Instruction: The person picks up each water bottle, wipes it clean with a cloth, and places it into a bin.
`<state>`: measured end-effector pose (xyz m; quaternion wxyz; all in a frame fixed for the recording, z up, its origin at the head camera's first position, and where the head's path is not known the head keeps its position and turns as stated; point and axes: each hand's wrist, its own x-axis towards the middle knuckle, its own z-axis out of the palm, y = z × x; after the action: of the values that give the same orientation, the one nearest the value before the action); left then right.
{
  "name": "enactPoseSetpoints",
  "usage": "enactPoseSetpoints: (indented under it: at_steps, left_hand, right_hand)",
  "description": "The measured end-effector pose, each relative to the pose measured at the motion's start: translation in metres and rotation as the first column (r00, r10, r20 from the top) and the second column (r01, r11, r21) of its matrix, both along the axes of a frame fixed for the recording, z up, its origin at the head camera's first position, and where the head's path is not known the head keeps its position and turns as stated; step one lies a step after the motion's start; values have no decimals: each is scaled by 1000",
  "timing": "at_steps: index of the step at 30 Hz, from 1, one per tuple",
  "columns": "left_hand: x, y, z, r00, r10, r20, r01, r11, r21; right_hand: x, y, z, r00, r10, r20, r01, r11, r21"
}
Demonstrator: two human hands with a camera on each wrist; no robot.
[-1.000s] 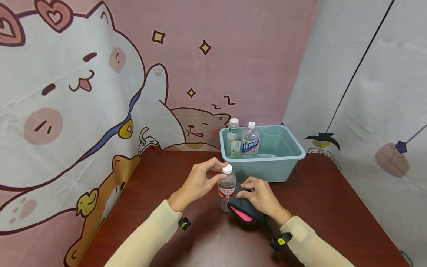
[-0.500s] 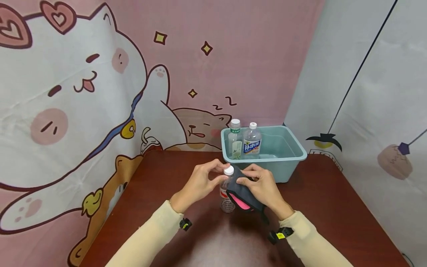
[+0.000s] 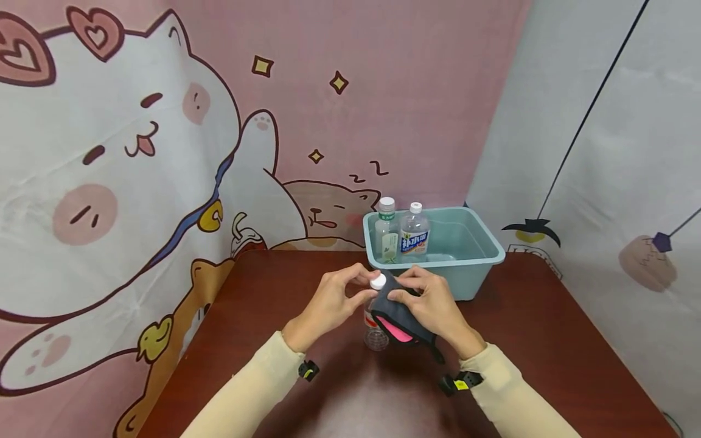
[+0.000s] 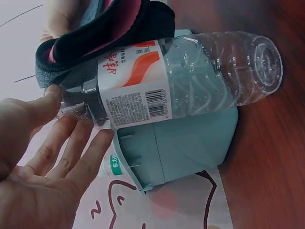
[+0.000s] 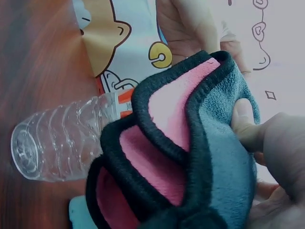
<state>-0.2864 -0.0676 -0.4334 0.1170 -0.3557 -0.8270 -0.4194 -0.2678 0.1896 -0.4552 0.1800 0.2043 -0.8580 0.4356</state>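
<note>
A clear plastic bottle (image 3: 376,338) with a white cap (image 3: 378,281) and a red-and-white label (image 4: 136,86) stands near the middle of the brown table. My left hand (image 3: 330,299) pinches it at the top with thumb and fingers. In my right hand (image 3: 436,307) is a folded cloth (image 3: 402,313), dark grey outside, pink inside, with black edging. The fingers hold it against the bottle's upper right side, hiding part of the label in the head view. The cloth's layered pink folds (image 5: 167,109) face the right wrist view.
Just behind the hands sits a pale teal plastic bin (image 3: 471,267). Two capped bottles stand in its left part, one with a green-banded neck (image 3: 387,234) and one with a blue label (image 3: 414,234). A cartoon-printed backdrop (image 3: 427,91) rises behind the table (image 3: 537,340).
My right hand has raised the cloth up the bottle's side toward its neck, covering more of the label. The left hand keeps its hold at the top, and the bottle's cap now tilts slightly.
</note>
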Motion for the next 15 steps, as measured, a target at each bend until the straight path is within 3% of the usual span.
enactPoseSetpoints:
  at_steps: [7, 12, 15]
  left_hand:
    - [0, 1, -2, 1000, -13, 15, 13, 1000, -2]
    - [3, -3, -4, 999, -15, 38, 15, 1000, -11]
    - [0, -5, 1, 999, -22, 44, 22, 1000, -2]
  right_hand:
    - [3, 8, -8, 1000, -15, 11, 14, 998, 65]
    - [5, 13, -35, 1000, 6, 24, -9, 995, 97]
    - [1, 11, -55, 999, 39, 20, -41, 990, 134]
